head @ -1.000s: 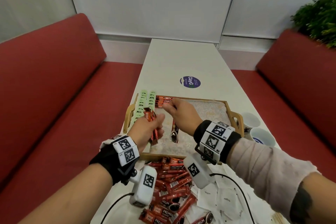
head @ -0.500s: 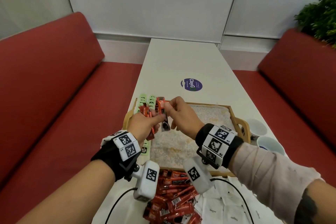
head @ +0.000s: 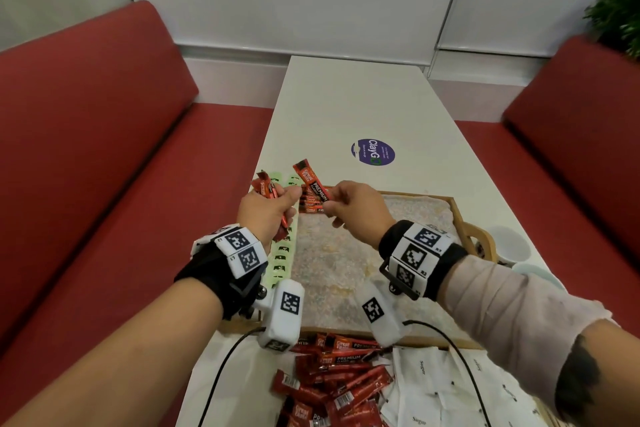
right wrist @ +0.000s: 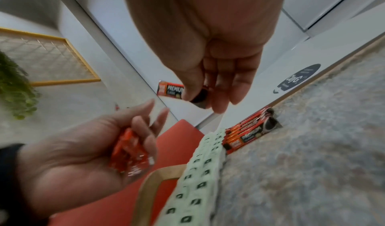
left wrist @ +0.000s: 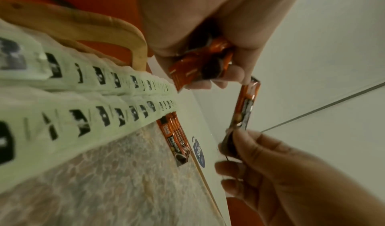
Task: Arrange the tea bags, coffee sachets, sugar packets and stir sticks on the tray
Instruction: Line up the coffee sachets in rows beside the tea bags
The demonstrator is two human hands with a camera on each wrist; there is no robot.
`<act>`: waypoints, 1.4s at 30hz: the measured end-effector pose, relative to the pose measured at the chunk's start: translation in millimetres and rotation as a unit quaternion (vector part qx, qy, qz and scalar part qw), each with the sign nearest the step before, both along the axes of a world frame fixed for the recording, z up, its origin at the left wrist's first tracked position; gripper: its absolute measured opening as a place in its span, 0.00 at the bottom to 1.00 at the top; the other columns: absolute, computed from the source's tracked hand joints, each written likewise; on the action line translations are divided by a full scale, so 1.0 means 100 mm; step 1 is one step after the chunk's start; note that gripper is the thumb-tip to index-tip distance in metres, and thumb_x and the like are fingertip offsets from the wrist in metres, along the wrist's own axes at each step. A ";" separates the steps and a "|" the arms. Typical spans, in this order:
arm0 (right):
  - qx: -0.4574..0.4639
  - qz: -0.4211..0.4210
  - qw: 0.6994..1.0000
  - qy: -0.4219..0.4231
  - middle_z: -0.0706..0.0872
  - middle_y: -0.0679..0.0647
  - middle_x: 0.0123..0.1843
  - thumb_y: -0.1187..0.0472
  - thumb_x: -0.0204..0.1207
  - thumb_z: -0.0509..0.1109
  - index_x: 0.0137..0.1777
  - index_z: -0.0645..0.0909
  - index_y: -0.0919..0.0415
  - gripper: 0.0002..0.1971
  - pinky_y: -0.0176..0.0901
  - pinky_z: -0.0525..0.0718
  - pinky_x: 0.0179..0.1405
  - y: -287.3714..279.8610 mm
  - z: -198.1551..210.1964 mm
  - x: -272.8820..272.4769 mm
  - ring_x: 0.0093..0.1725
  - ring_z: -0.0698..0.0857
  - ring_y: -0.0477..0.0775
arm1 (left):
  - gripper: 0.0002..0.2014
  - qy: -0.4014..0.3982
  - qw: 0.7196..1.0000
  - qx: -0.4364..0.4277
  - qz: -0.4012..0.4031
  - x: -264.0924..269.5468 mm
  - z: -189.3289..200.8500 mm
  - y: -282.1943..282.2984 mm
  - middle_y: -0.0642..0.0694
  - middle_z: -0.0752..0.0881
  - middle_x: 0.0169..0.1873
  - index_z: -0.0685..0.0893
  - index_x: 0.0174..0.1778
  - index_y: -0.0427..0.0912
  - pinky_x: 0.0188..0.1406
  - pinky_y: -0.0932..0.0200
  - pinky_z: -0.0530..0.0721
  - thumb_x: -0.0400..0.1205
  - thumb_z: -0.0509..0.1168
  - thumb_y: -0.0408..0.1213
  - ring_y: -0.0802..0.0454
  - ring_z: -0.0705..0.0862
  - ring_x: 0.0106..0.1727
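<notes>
White tabletop [head: 346, 107]: my right grip [head: 353, 211] pinches one coffee sachet [head: 313, 184] for the row [head: 311, 203] below; left grip [head: 268, 211] clutches spares [head: 266, 187].

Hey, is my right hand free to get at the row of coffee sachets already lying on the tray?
Probably yes. The right hand hovers right beside the row of coffee sachets at the tray's far left corner, nothing between them. But its fingers already pinch a single sachet, so picking from the row means setting that down.
</notes>
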State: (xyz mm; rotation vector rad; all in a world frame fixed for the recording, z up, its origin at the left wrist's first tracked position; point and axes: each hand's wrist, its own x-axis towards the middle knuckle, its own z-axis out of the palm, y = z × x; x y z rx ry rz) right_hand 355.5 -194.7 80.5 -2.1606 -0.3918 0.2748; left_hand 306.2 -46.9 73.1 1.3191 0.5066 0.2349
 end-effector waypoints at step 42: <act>-0.327 0.034 0.938 -0.108 0.80 0.54 0.49 0.57 0.69 0.76 0.54 0.82 0.57 0.14 0.44 0.78 0.43 0.16 -0.47 0.65 0.49 0.83 0.59 | 0.14 0.003 0.998 -0.062 -0.005 0.30 -0.23 0.43 0.48 0.80 0.26 0.75 0.37 0.45 0.23 0.63 0.77 0.71 0.75 0.42 0.60 0.78 0.20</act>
